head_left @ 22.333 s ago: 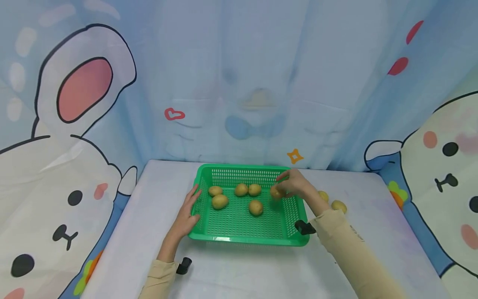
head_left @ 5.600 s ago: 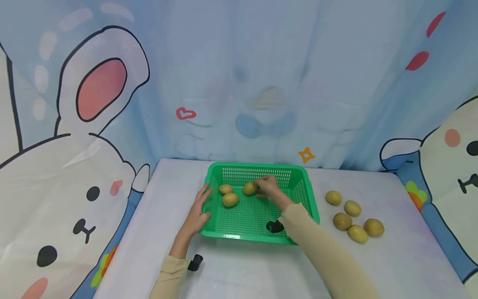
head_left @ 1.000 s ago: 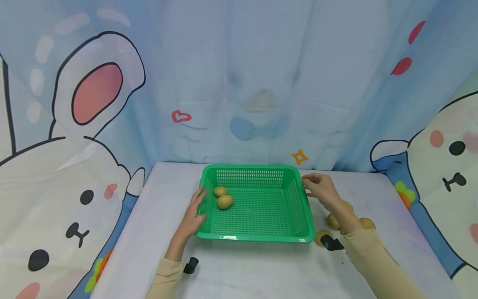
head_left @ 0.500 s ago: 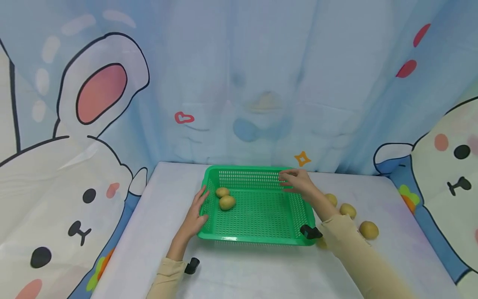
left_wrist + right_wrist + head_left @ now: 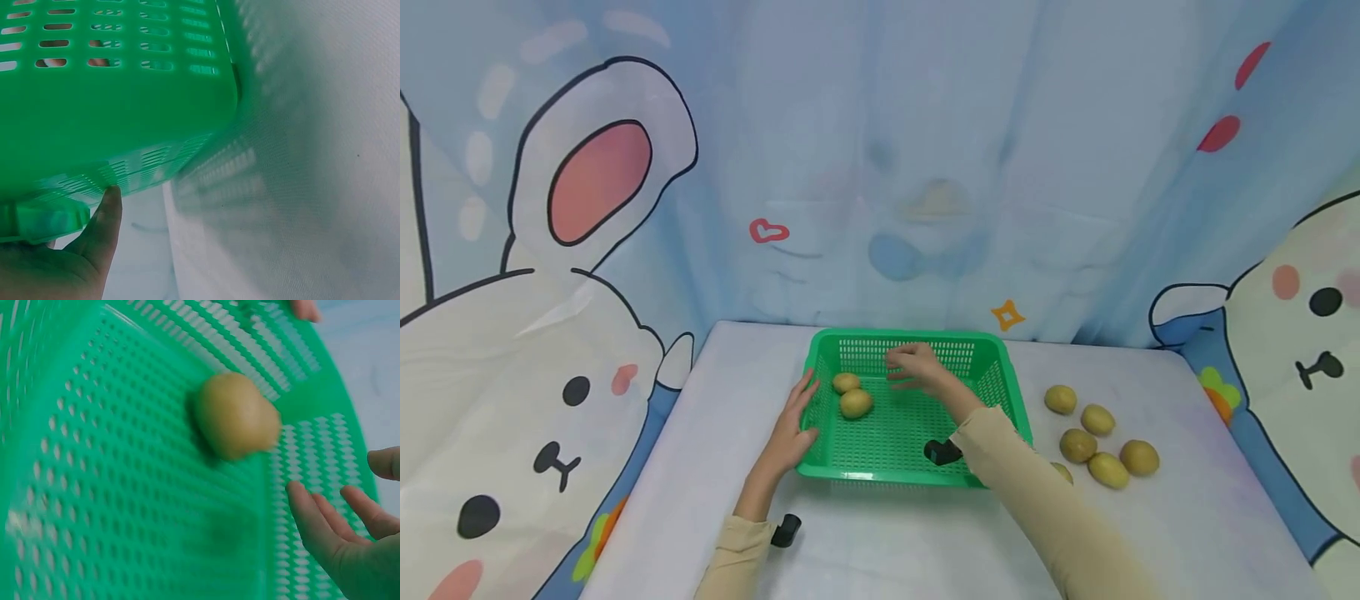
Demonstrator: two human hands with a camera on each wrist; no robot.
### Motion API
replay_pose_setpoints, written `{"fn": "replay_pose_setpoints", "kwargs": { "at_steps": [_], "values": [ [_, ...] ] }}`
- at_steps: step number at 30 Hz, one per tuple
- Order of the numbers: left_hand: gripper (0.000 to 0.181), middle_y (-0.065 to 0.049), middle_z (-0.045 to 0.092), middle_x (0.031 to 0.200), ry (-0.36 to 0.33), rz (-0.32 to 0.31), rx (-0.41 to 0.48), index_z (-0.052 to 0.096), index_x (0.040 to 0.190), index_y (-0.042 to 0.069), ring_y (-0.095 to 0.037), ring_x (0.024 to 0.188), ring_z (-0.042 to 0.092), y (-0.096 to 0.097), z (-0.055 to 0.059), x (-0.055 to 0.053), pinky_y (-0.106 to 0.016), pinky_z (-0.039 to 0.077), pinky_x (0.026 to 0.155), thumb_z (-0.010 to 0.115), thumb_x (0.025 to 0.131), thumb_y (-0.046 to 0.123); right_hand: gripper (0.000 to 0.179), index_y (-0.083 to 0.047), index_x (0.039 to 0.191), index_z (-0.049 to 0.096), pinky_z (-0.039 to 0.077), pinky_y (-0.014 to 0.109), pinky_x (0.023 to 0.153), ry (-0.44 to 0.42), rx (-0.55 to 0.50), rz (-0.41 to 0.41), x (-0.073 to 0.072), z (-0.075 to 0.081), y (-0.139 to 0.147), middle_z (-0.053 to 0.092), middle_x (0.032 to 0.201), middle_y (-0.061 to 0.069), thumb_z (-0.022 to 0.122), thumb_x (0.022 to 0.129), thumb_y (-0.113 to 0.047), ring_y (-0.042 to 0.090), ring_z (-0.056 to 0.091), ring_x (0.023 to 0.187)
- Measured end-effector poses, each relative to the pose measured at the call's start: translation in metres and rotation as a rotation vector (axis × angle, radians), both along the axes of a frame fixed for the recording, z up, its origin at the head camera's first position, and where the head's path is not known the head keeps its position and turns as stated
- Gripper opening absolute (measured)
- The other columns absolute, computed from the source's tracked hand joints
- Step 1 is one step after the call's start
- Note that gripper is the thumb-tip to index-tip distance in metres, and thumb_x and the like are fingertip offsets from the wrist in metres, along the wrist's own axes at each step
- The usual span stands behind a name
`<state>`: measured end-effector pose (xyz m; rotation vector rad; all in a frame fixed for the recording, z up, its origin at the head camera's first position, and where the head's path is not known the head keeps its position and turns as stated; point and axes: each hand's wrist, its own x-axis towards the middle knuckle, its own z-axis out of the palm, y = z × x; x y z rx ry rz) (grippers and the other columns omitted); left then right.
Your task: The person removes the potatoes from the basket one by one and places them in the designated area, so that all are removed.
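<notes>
A green plastic basket (image 5: 910,479) with slotted walls sits on the table. Its left rim is held by my left hand (image 5: 786,433); in the left wrist view one finger (image 5: 109,215) lies against the outer wall under the rim. Inside, near the left wall, are two yellow potatoes, a smaller one (image 5: 846,382) behind a larger one (image 5: 856,404). My right hand (image 5: 917,367) hovers over the basket's back middle, fingers spread and holding nothing. The right wrist view shows the potatoes (image 5: 234,415) overlapping, blurred, apart from the right hand's fingers (image 5: 306,519).
Several potatoes (image 5: 1097,419) lie on the white-covered table (image 5: 887,550) right of the basket; one (image 5: 1063,472) is partly behind the right sleeve. A blue cartoon-printed curtain (image 5: 925,150) hangs behind and at the sides. Each wrist carries a small black camera (image 5: 786,531).
Over 22 seconds, most potatoes went from the basket to the table at right. In the last second my right hand moved left from beyond the right rim to over the basket; the left stayed.
</notes>
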<state>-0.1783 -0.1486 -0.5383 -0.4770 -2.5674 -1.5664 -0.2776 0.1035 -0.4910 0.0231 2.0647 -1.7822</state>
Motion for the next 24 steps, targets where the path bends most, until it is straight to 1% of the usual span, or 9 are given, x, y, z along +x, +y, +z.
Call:
{"fn": "replay_pose_setpoints", "kwargs": {
  "at_steps": [3,7,10,16,20,24],
  "values": [
    [0.081,-0.016,0.017,0.162,0.005,-0.01,-0.004,0.033,0.149,-0.009,-0.038,0.148,0.014,0.0,0.0,-0.001,-0.062,0.02,0.113,0.047,0.07,-0.012,0.043,0.012,0.134,0.049,0.05,0.054,0.094,-0.032,-0.006,-0.005,-0.001,-0.011,-0.014,0.047,0.137,0.036,0.055,0.099,-0.011,0.051,0.051,0.122],
    [0.08,-0.016,0.017,0.163,0.01,-0.015,-0.002,0.032,0.149,-0.009,-0.039,0.148,0.014,0.002,0.0,-0.002,-0.062,0.02,0.113,0.047,0.07,-0.012,0.041,0.01,0.131,0.053,0.049,0.056,0.093,-0.055,0.014,-0.024,-0.001,-0.021,-0.025,0.05,0.134,0.035,0.059,0.096,-0.009,0.051,0.053,0.121],
    [0.08,-0.016,0.017,0.162,0.008,-0.008,0.004,0.033,0.148,-0.01,-0.039,0.148,0.014,0.002,0.0,-0.002,-0.063,0.02,0.113,0.047,0.069,-0.012,0.038,0.01,0.127,0.057,0.052,0.055,0.09,-0.066,0.036,-0.006,0.001,-0.026,-0.031,0.052,0.131,0.034,0.06,0.095,-0.009,0.05,0.055,0.118],
    [0.08,-0.014,0.017,0.163,-0.005,-0.01,0.016,0.033,0.149,-0.009,-0.037,0.149,0.014,0.001,-0.002,-0.002,-0.061,0.02,0.114,0.046,0.07,-0.012,0.032,0.01,0.12,0.061,0.055,0.051,0.084,-0.09,0.067,0.007,0.006,-0.032,-0.041,0.055,0.125,0.031,0.062,0.092,-0.006,0.049,0.056,0.116],
    [0.08,-0.013,0.017,0.163,-0.011,-0.01,0.012,0.033,0.149,-0.008,-0.036,0.149,0.014,0.0,-0.001,-0.001,-0.06,0.02,0.114,0.047,0.07,-0.012,0.029,0.009,0.115,0.065,0.056,0.049,0.082,-0.098,0.084,0.007,0.008,-0.034,-0.046,0.059,0.121,0.029,0.067,0.089,-0.002,0.047,0.059,0.112],
    [0.08,-0.013,0.017,0.163,-0.008,-0.008,0.01,0.033,0.149,-0.008,-0.036,0.149,0.014,-0.003,0.0,0.0,-0.06,0.021,0.114,0.047,0.07,-0.012,0.029,0.008,0.115,0.065,0.057,0.046,0.08,-0.114,0.087,0.005,0.007,-0.033,-0.053,0.059,0.119,0.027,0.069,0.087,-0.001,0.043,0.061,0.109]
  ]
}}
